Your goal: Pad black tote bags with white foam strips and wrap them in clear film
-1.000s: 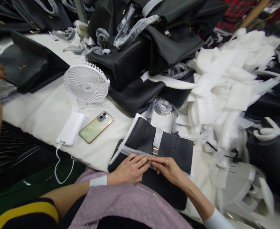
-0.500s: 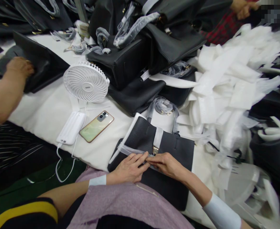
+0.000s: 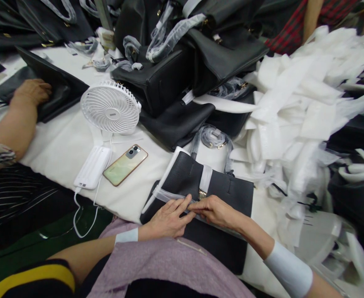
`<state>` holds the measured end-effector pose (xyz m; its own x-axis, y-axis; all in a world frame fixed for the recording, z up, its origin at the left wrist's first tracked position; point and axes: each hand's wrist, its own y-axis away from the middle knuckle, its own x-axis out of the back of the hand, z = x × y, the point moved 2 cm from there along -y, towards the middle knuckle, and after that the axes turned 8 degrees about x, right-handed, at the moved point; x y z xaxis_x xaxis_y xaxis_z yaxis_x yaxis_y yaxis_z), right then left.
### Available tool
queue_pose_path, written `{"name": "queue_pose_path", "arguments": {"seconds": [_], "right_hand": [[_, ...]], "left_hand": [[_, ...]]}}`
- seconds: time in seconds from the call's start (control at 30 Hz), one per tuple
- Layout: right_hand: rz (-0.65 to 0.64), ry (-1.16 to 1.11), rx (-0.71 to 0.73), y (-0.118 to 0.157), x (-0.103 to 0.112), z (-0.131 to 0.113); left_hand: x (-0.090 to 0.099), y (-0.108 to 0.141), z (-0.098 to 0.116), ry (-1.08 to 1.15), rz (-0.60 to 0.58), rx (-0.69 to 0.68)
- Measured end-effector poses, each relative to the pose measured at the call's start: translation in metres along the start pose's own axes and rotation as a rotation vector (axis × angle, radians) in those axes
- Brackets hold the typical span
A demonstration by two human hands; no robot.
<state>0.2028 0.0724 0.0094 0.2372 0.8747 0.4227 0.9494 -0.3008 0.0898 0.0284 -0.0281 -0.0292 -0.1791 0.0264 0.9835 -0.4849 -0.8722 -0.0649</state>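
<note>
In front of me a black leather handbag (image 3: 182, 174) lies flat, its edge lined with white foam. A narrow band wrapped in clear film (image 3: 168, 196) runs across it. A white-wrapped tab (image 3: 205, 178) ends at a gold clasp (image 3: 202, 194) just above my fingers. My left hand (image 3: 169, 218) rests on the bag and band, fingers stretched out. Beside its fingertips, my right hand (image 3: 217, 211) has its fingers pinched together at the band, below the clasp; what they grip is hidden. Behind the bag lies a coiled, film-wrapped strap (image 3: 212, 136).
Left of the bag are a phone (image 3: 125, 164), a white power bank (image 3: 92, 167) with a cable, and a white fan (image 3: 110, 108). Black bags (image 3: 157, 78) pile up behind. White foam sheets (image 3: 296, 103) heap at right. A co-worker's hand (image 3: 34, 92) touches another bag at left.
My right fingers have shifted slightly left, closer against my left fingertips. My left hand stays nearly in place. At left, the co-worker's arm has moved right; the hands at upper right have shifted.
</note>
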Motion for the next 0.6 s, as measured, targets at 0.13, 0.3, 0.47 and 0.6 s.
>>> {"name": "queue_pose_path", "arguments": {"seconds": [0.13, 0.3, 0.47, 0.6], "right_hand": [[-0.033, 0.074, -0.007, -0.0024, 0.0037, -0.0031], [-0.062, 0.167, -0.003, -0.0035, 0.0049, -0.0047], [-0.031, 0.212, -0.02, -0.0054, 0.003, -0.0054], [0.002, 0.177, -0.053, -0.0079, -0.0001, -0.0035]], "left_hand": [[-0.0024, 0.0005, -0.0001, 0.003, 0.004, -0.002], [-0.0044, 0.0009, 0.0001, 0.008, -0.004, 0.012], [-0.003, 0.0008, -0.0001, 0.017, -0.007, 0.017], [-0.0021, 0.0001, -0.0003, 0.021, -0.009, 0.011]]}}
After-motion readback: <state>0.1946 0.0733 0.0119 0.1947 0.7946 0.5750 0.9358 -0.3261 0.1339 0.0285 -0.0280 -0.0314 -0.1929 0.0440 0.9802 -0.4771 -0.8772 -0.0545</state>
